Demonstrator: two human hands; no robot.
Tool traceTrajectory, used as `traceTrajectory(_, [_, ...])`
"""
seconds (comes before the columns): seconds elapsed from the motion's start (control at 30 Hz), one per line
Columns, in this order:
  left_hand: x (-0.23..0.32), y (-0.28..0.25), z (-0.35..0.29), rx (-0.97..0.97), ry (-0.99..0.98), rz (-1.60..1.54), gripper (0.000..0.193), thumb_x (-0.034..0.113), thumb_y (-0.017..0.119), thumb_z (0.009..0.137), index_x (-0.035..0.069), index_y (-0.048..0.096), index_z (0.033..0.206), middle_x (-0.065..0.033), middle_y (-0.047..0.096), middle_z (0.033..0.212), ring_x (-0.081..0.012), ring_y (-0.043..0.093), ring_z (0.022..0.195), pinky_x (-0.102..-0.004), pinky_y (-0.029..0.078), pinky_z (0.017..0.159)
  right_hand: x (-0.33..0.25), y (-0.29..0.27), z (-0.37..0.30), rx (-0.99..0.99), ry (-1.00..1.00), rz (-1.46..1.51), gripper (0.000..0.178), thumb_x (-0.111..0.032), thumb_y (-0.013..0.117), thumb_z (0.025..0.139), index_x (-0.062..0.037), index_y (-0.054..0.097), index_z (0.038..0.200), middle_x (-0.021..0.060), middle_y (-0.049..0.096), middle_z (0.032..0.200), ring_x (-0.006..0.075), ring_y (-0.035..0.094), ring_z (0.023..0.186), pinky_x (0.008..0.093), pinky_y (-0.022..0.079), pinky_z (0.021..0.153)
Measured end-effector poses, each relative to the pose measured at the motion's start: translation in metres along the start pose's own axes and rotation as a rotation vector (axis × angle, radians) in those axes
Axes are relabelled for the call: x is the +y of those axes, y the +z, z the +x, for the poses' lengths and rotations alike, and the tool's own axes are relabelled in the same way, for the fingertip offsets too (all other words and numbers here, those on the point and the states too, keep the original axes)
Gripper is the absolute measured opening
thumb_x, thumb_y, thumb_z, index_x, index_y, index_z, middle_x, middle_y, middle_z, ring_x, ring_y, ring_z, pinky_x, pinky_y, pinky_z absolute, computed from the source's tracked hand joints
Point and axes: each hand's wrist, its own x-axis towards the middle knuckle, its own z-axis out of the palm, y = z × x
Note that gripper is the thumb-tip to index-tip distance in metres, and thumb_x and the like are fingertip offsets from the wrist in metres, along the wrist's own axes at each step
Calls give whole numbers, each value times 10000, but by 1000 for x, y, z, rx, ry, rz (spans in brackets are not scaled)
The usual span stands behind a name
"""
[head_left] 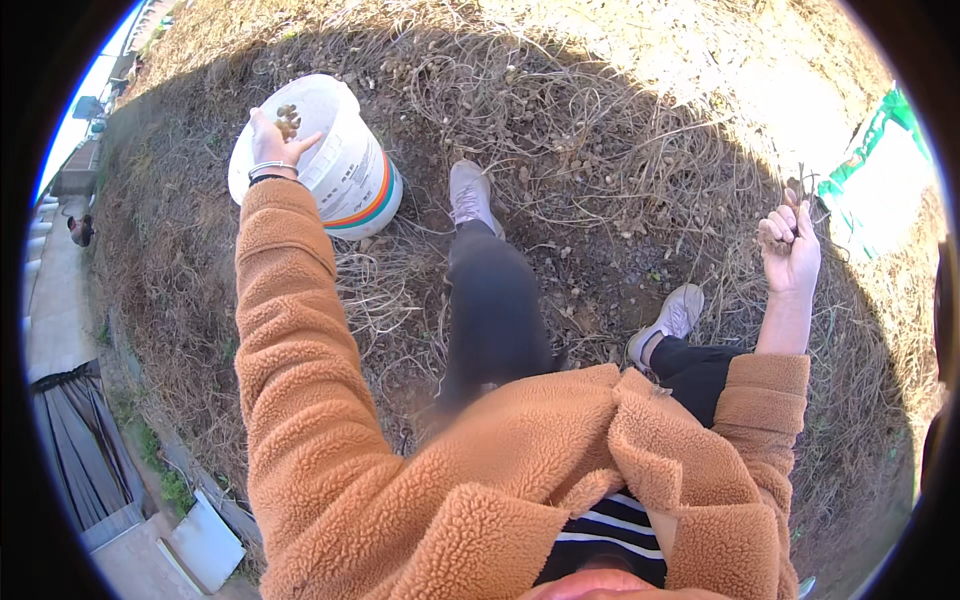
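A white bucket (335, 160) banded in orange and teal is seen tilted on dry vines, and a green-and-white bag (880, 175) lies far right. Small brown nuts (287, 122) are dropped from the left hand (275, 145), fingers opened over the bucket's mouth; the right hand (790, 245) is curled around brown bits.

A patch of bare soil (590, 270) lies strewn with dry, tangled vines (520, 110) under strong sunlight, much of it in shadow. A green and white sack (875, 180) rests at the right edge. Along the left runs a paved path (55, 300), bordered by dry grass (160, 330), with a dark cloth (70, 450) beside it.
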Motion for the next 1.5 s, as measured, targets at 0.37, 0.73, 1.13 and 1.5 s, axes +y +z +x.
traceTrajectory(0.37, [-103,104,-154,-556,-100,227,518,236,594,928,121,397,1393,-122,316,1475,-362,278,1353,-579,264,1058,-110,-49,-68,-106,-25,-198,323,-210,344,1048,70,479,1133,-29,357,665,43,317,494,206,304,470])
traceTrajectory(0.73, [-178,188,-307,-900,-367,200,295,203,587,935,109,572,1214,-17,566,1161,-193,514,1067,-430,400,925,-162,-299,-265,719,-66,-747,274,-328,506,994,-61,528,1048,-46,389,645,55,343,477,223,329,438])
traceTrajectory(1.13, [-218,177,-260,-709,-312,303,341,231,580,928,98,562,1241,-48,521,1159,-209,485,1096,-443,371,949,-138,-419,-316,1091,721,-2127,501,-295,612,826,100,565,1130,264,646,1066,348,612,1061,401,469,915])
traceTrajectory(1.5, [-195,183,-268,-747,-317,106,233,159,559,950,69,610,1159,-33,593,1129,-178,550,1038,-354,441,865,28,-33,39,-443,184,-1309,299,-188,516,982,9,588,1194,90,659,1062,149,621,977,282,502,895])
